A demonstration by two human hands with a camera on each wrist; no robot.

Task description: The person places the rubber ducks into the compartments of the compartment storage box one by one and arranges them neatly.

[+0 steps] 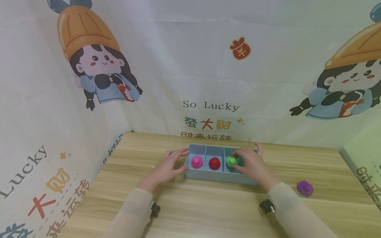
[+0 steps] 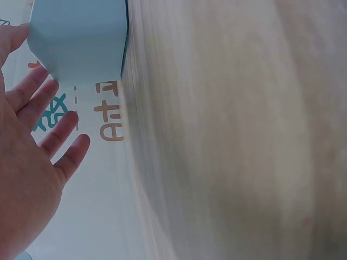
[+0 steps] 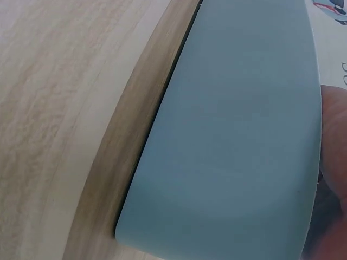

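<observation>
A grey-blue divided box (image 1: 221, 176) lies lengthwise on the table. A pink rubber duck (image 1: 196, 162) sits in its leftmost compartment and a red rubber duck (image 1: 214, 163) in the one beside it. In the third, my right hand (image 1: 253, 167) pinches a green rubber duck (image 1: 232, 161) between thumb and fingers. That hand covers most of the box's right end. My left hand (image 1: 166, 168) rests its spread fingertips at the left end; the left wrist view shows these fingers (image 2: 66, 132) loosely extended. The box's front wall (image 3: 222, 130) hides most of the right hand in the right wrist view.
A purple rubber duck (image 1: 305, 188) lies on the wooden table (image 1: 208, 211), right of the box. A printed white cloth (image 1: 178, 66) hangs behind the table and along its sides. Dark wrist devices (image 1: 267, 206) sit at both sleeves.
</observation>
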